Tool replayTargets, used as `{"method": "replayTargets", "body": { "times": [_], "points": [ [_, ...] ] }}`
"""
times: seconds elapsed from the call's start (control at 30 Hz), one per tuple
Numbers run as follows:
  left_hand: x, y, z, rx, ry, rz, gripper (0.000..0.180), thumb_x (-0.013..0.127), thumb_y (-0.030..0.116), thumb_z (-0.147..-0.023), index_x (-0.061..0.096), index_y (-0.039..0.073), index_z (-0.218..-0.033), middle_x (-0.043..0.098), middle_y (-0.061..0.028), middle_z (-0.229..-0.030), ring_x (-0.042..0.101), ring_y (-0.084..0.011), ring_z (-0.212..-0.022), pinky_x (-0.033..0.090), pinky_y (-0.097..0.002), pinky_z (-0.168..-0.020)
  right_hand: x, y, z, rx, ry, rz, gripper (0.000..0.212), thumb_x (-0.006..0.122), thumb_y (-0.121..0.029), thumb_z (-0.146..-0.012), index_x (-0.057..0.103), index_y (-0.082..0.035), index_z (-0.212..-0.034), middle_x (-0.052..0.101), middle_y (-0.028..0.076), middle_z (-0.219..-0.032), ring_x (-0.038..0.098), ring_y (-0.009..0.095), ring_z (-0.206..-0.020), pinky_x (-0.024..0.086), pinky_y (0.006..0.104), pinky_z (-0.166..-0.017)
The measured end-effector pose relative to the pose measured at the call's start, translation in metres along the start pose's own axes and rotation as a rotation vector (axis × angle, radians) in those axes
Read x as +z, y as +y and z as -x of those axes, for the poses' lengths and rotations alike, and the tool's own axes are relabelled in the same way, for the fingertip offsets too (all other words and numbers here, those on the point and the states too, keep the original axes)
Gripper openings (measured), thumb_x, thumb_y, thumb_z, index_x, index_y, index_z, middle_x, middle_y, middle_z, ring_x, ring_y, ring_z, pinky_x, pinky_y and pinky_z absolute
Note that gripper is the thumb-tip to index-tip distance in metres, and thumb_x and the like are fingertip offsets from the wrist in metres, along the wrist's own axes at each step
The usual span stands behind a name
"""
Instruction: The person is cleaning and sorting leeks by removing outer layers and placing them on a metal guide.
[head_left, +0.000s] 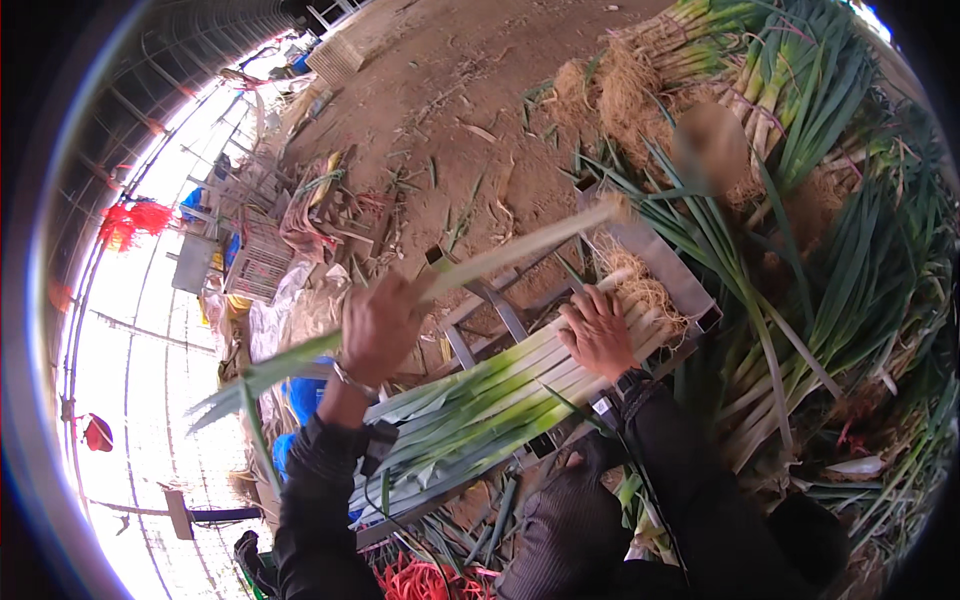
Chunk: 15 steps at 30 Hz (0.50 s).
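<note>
My left hand [378, 330] is closed around a single long leek [520, 250], lifted above a metal frame, with its roots toward the upper right and its green leaves trailing to the lower left. Side by side on the frame lies a row of leeks [500, 390], white ends and roots to the right, green leaves to the left. My right hand [598, 332] rests on the white stems near the roots, fingers spread and flat. Beside it, a metal end plate [665, 258] stands at the root ends of the row.
Heaped leeks [830, 260] with roots and leaves fill the right side. Bare soil [400, 130] with scattered leaf scraps stretches ahead. Crates [255, 268] and sacks stand along the left by a bright mesh wall. Red ties [425, 578] lie near my knee.
</note>
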<state>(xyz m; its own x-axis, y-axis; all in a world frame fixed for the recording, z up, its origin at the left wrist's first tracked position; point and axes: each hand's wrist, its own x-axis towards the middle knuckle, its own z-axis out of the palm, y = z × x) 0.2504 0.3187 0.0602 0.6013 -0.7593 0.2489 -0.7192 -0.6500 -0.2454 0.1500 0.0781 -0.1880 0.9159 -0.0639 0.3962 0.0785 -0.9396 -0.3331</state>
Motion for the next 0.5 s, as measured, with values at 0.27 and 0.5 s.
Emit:
{"method": "replayTargets", "body": {
  "times": [0.27, 0.5],
  "points": [
    [0.141, 0.038, 0.051, -0.199, 0.011, 0.417, 0.035, 0.075, 0.028, -0.079, 0.071, 0.024, -0.114, 0.058, -0.0048, -0.082, 0.061, -0.0243, -0.074, 0.047, -0.0398, -0.062, 0.004, 0.000, -0.001, -0.019, 0.049, -0.012, 0.038, 0.065, -0.034, -0.085, 0.059, -0.014, -0.117, 0.052, 0.008, -0.124, 0.038, 0.030, -0.130, 0.030, 0.0522, -0.106],
    [0.214, 0.051, 0.052, -0.322, -0.109, 0.423, 0.042, 0.069, 0.026, -0.082, 0.063, 0.025, -0.124, 0.059, -0.0050, -0.095, 0.059, -0.0266, -0.099, 0.044, -0.0477, -0.084, 0.005, 0.000, -0.001, -0.016, 0.010, -0.038, 0.040, 0.062, -0.035, -0.086, 0.060, -0.011, -0.117, 0.053, 0.008, -0.125, 0.037, 0.030, -0.131, 0.028, 0.0533, -0.107]
  ]
}}
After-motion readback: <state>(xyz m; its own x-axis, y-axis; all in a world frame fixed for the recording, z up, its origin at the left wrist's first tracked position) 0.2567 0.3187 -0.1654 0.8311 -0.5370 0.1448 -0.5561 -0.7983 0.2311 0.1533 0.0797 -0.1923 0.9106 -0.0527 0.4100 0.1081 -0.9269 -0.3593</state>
